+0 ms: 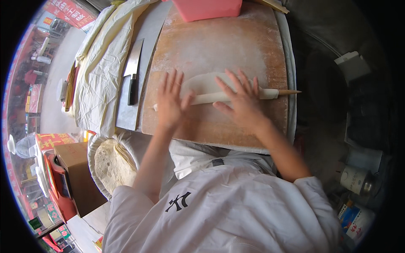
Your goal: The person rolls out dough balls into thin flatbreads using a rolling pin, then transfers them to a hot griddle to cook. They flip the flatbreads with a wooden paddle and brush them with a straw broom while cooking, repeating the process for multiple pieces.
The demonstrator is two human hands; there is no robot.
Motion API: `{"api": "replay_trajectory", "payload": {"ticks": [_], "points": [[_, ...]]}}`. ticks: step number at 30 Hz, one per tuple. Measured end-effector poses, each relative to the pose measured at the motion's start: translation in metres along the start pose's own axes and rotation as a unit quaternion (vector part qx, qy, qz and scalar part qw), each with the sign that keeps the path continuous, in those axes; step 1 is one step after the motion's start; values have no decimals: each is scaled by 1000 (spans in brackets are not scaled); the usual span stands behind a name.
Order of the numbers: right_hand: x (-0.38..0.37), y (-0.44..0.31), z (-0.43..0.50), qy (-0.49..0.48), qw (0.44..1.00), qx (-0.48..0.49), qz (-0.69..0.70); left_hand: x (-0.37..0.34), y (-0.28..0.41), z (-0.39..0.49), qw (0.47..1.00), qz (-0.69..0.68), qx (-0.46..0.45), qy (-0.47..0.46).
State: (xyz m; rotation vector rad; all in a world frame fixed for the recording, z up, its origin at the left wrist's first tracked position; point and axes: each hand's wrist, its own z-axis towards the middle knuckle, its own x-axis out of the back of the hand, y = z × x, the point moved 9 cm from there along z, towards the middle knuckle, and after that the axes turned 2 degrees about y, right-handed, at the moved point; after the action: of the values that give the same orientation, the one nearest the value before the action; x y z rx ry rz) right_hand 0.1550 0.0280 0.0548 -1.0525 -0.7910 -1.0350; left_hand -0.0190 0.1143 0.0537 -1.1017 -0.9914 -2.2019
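A tapered wooden rolling pin (289, 92) lies across a floured wooden board (208, 134), its pointed end sticking out past the right edge. Thin pale dough (269, 94) is wrapped around the pin, and a flat part of the sheet spreads out behind it. My left hand (171, 101) is over the left stretch of the roll, fingers apart and blurred. Over the right stretch, my right hand (243, 99) is spread with its thumb out. Neither hand closes around the pin; whether the palms press on it cannot be made out.
Left of the board lies a cleaver (134, 68) with a black handle, beside a cream cloth (104, 69). A pink plastic bin (208, 9) stands at the back. Flatbreads (114, 163) rest in a cloth-lined container at lower left, near a cardboard box (79, 177) and an orange scale (60, 186).
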Motion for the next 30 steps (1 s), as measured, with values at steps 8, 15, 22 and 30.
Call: {"api": "replay_trajectory", "payload": {"ticks": [8,15,22,30], "points": [[-56,75,71,-60,990,-19,-124,-50,-40,38,991,107,-19,-81],[-42,268,231,-98,932,-291,-191,-55,-194,174,969,81,224,60],[5,251,108,-46,975,-153,-155,-24,-102,3,971,108,215,14],[70,179,-97,46,982,-29,-180,0,10,-130,999,-21,34,-35]]}}
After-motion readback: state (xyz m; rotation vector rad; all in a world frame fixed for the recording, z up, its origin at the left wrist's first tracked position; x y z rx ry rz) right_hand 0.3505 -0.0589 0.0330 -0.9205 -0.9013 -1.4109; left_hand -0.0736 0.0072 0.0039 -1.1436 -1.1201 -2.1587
